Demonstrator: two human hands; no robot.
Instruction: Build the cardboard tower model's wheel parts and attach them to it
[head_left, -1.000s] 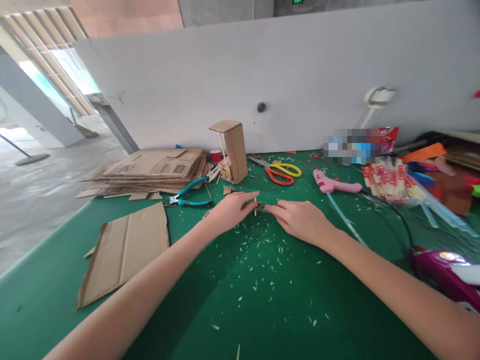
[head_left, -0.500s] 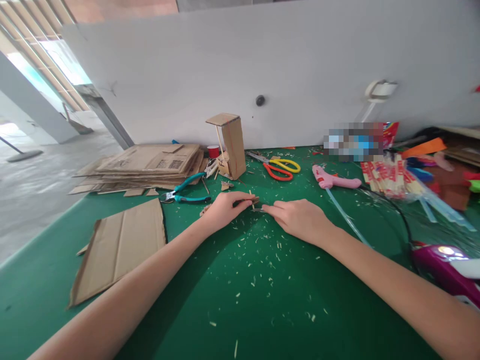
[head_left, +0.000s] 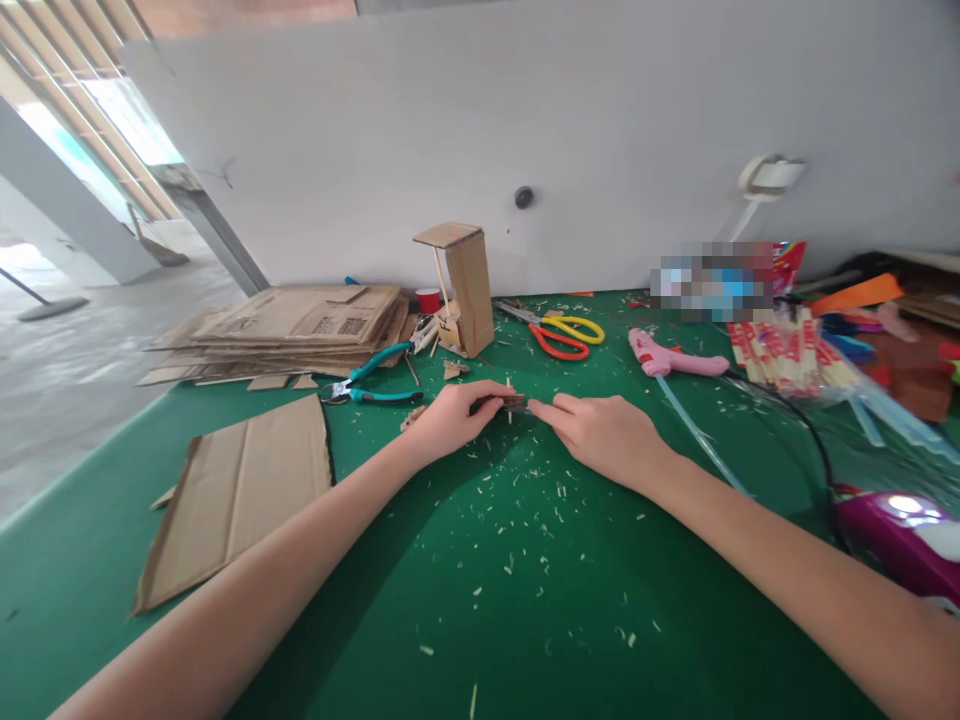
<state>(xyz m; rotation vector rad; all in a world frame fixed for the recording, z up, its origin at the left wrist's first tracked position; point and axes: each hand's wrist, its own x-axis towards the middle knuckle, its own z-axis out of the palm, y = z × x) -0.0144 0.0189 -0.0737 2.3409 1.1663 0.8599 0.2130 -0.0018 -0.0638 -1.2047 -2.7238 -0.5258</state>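
Observation:
My left hand is closed, pinching a small piece of cardboard. A thin wooden stick stands across that piece, its ends showing above and below. Opposite, my right hand is closed with the index finger forward, close to the cardboard. Between its fingertips is a thin greyish thing, perhaps a blade, mostly hidden. Pale shavings lie scattered on the green table under both hands. Behind them stands a small cardboard box structure with a flat top and a stick at its side.
At the left are stacked cardboard sheets, a loose sheet and teal-handled pliers. Scissors lie behind the hands. A pink glue gun, its cord, packaged sticks and a magenta device are at the right.
My right hand has shifted very slightly to the right, and the stick in the cardboard now looks more upright. The left hand keeps its pinch; the view has moved a little.

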